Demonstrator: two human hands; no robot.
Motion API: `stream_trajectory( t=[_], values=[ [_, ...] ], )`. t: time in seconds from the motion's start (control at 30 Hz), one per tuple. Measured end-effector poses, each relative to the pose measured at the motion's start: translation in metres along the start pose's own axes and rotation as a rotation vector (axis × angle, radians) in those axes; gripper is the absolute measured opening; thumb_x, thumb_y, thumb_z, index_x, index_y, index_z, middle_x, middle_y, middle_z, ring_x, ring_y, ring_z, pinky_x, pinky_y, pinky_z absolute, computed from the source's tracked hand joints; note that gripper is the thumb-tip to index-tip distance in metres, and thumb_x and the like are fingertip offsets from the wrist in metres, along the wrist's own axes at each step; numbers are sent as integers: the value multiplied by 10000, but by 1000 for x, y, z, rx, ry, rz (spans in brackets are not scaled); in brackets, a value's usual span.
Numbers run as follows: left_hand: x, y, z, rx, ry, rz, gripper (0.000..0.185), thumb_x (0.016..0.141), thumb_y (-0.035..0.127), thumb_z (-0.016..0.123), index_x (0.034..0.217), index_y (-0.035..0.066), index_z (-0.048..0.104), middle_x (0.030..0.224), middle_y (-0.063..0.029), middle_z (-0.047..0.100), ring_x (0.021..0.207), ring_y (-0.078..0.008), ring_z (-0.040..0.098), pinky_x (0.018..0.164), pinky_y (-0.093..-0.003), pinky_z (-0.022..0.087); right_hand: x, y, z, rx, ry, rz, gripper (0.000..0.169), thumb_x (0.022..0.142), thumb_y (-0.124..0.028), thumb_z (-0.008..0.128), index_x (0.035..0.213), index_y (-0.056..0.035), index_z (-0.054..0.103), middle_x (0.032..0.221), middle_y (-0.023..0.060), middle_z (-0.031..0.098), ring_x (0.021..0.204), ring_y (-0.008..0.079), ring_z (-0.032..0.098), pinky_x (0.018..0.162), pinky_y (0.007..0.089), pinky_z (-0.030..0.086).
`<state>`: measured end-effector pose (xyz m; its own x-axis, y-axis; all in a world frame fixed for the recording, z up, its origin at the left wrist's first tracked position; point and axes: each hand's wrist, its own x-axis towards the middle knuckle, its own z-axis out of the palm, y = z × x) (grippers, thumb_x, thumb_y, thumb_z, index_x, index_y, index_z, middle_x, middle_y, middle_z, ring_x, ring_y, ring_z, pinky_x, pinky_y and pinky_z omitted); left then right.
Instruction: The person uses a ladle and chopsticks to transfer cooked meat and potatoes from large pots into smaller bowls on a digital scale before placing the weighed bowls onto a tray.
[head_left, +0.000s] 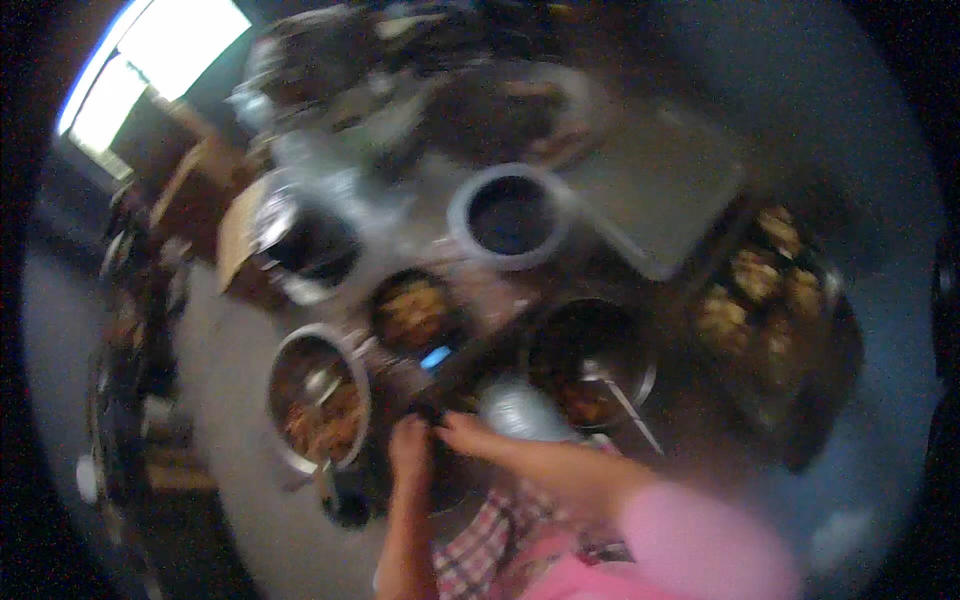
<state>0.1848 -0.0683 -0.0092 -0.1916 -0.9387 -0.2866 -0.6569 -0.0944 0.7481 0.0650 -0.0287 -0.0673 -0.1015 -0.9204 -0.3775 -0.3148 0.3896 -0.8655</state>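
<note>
My left hand (411, 442) and my right hand (463, 433) are close together, low in the middle of the view. A small dark object (426, 412) lies at their fingertips; blur hides what it is and whether either hand grips it. Left of my hands stands a pale-rimmed bowl (365, 401) of orange-brown food (326, 424), with a spoon or ladle (321, 384) in it. Just beyond my fingers is a small bright blue item (435, 358). By my right hand sits a shiny silvery rounded object (525, 411).
A dark pot (551, 337) with a long-handled spoon (630, 409) stands to the right. Farther off are a dark bowl of yellowish food (412, 311), a white-rimmed round container (461, 214) and a large pale rectangular tray or lid (667, 187). Pale lumps (757, 277) fill a dark container at right.
</note>
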Motion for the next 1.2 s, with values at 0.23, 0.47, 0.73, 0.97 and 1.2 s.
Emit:
stream_trajectory(
  t=[0.23,0.47,0.73,0.97,1.2],
  values=[
    [122,29,22,-482,-144,-125,335,840,261,433,1069,26,502,918,-132,562,808,-263,554,722,-358,468,123,21,17,229,1116,-115,308,781,-176,597,1005,19,514,981,208,528,889,365,513,752,431,421],
    [139,95,44,-910,-151,-560,432,840,293,373,1155,15,472,1048,-160,554,893,-311,555,774,-400,465,137,11,3,541,1060,-26,290,777,-201,640,927,7,503,902,179,525,836,325,512,709,385,426],
    [247,-63,-3,-571,-198,-21,359,812,193,462,1079,-41,518,1065,-188,556,951,-295,543,831,-400,431,138,-12,-17,631,972,-90,238,685,-93,683,762,-32,466,791,128,480,747,270,469,639,351,388],
    [182,1,29,131,275,85,362,802,197,515,1030,-84,508,1037,-214,562,919,-313,532,842,-362,409,135,10,-24,682,1118,-258,223,693,-72,653,707,-39,433,717,93,440,695,224,446,617,323,380],
    [149,-27,-2,-170,362,172,291,826,119,492,1013,-105,478,1009,-226,549,875,-289,536,794,-374,429,81,-13,-51,824,715,-208,140,691,-97,592,759,-30,490,732,70,499,712,162,482,642,301,393]
  ],
)
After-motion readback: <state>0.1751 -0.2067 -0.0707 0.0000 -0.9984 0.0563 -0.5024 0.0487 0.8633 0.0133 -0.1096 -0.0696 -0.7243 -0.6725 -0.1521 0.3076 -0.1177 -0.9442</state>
